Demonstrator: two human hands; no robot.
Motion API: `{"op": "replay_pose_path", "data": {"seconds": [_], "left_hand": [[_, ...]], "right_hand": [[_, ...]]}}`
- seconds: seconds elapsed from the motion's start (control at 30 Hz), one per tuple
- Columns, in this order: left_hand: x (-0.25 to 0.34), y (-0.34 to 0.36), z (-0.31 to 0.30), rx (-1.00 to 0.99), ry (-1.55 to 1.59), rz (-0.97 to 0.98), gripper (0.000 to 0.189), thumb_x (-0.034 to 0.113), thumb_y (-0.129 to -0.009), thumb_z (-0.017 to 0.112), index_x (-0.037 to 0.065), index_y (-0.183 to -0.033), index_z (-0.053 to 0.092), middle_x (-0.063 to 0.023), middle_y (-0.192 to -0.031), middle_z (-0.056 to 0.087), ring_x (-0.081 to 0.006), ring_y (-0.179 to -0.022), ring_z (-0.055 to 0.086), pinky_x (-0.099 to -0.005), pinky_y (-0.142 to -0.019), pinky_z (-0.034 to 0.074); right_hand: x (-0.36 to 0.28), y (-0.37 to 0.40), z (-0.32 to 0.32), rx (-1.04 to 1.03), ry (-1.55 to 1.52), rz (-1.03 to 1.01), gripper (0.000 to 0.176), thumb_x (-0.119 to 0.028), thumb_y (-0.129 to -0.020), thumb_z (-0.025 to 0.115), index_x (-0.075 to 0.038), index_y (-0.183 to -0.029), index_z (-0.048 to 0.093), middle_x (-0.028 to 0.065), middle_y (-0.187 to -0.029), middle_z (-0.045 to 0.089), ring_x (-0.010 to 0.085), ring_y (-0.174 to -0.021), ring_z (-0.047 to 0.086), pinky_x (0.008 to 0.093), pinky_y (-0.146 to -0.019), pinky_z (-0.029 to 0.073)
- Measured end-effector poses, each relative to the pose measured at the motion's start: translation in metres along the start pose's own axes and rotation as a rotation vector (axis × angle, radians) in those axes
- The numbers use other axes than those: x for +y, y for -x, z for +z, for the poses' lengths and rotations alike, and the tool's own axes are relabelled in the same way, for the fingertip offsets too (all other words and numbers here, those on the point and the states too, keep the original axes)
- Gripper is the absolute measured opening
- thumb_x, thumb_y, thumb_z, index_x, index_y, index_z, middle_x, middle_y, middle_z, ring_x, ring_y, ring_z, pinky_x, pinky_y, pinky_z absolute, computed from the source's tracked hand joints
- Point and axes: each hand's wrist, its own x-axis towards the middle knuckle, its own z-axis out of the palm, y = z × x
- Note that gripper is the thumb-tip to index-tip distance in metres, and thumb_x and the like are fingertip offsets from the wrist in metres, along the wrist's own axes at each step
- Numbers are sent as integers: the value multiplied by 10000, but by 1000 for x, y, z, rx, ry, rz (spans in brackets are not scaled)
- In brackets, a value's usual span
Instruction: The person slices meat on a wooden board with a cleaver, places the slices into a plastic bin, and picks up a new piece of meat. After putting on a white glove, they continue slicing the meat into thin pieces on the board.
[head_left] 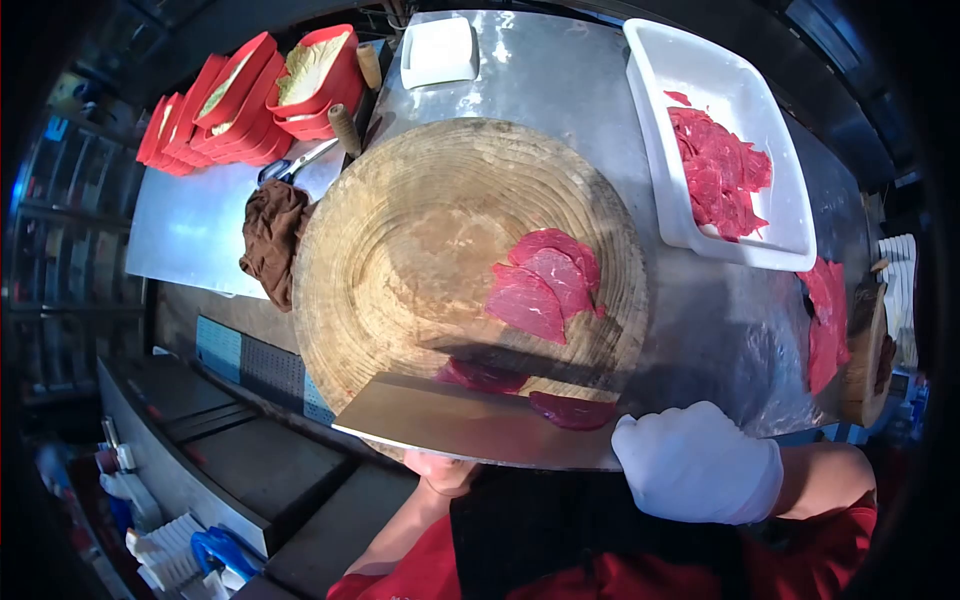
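A round wooden chopping board [400,250] lies on the steel counter. Raw red meat slices [545,285] rest on its right half. My right hand [695,462], in a white glove, grips the handle of a broad cleaver [470,425] whose blade lies flat over the board's near edge. Darker pieces of meat [572,410] peek out along the blade's far side. My left hand [440,470] is bare and mostly hidden beneath the blade; its fingers do not show.
A white tray [655,150] at the right holds more sliced meat. More meat [825,320] lies on the counter beside it. Stacked red containers [250,100], a brown cloth [272,240] and a white dish [438,52] sit at the back left.
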Motion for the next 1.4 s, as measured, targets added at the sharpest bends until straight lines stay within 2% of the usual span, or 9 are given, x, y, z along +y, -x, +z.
{"op": "replay_pose_path", "data": {"seconds": [0.17, 0.4, 0.53, 0.63, 0.7, 0.87, 0.93, 1.27, 1.4], "left_hand": [[-7, 6, 8, 122, 74, 25, 218, 75, -698, 815, 65, -891, 714, -112, -886, 702, -301, -808, 683, -396, -762, 547], [0, -27, 5, 22, 49, 8, 227, 33, -662, 819, 5, -847, 691, -140, -885, 675, -321, -806, 654, -393, -735, 543], [6, -30, 4, 20, 22, -18, 172, -4, -679, 763, 51, -820, 682, -81, -827, 611, -272, -772, 626, -373, -705, 545], [6, -30, 4, 64, 30, 12, 223, -56, -647, 747, 45, -830, 670, -90, -805, 623, -270, -752, 630, -336, -670, 504], [12, -27, 0, 36, -5, -38, 194, -25, -672, 755, 42, -839, 682, -97, -838, 642, -283, -777, 641, -352, -704, 525], [13, -10, -6, -6, 101, -188, 203, 63, -686, 772, 92, -885, 743, -81, -851, 724, -290, -799, 707, -359, -743, 554], [4, -5, -7, -25, 20, -101, 205, 76, -689, 782, 89, -891, 744, -81, -850, 722, -288, -792, 706, -355, -736, 555], [-1, 4, 6, 65, 3, -44, 263, 111, -691, 841, 83, -932, 740, -103, -915, 713, -292, -807, 697, -366, -762, 555], [-8, -1, 11, 127, 70, -23, 272, 108, -694, 852, 76, -939, 738, -118, -941, 706, -299, -834, 691, -377, -778, 553]], "right_hand": [[-1, -36, -6, -176, -103, 11, 153, -158, -786, 612, -14, -836, 597, 100, -624, 590, 269, -517, 635, 406, -458, 482], [-23, -109, 15, 166, -454, -114, 113, -119, -763, 612, -18, -770, 562, 164, -668, 614, 327, -588, 643, 416, -542, 519], [9, -102, 15, 421, -94, -257, 91, -101, -737, 616, -20, -751, 577, 145, -668, 592, 338, -578, 630, 413, -529, 514], [10, -75, 9, 349, -144, -110, 81, -100, -753, 607, -26, -770, 581, 134, -644, 581, 331, -569, 628, 416, -533, 518], [-3, -47, -2, 96, -257, 15, 75, -100, -777, 591, -26, -787, 588, 120, -645, 575, 314, -583, 626, 418, -547, 513], [-9, 7, 3, 154, -104, -58, 85, -128, -773, 601, -53, -754, 565, 91, -619, 567, 240, -513, 621, 363, -469, 496], [-5, 15, 3, 81, -102, 5, 90, -142, -771, 591, -60, -744, 564, 73, -598, 552, 209, -493, 614, 348, -425, 472], [-8, -29, -2, -63, 10, -34, 100, -141, -778, 582, -44, -757, 569, 66, -588, 544, 203, -496, 621, 344, -405, 467], [-17, -81, 12, 59, -298, -72, 105, -126, -794, 580, -36, -746, 557, 105, -611, 575, 267, -527, 633, 390, -479, 501]]}}
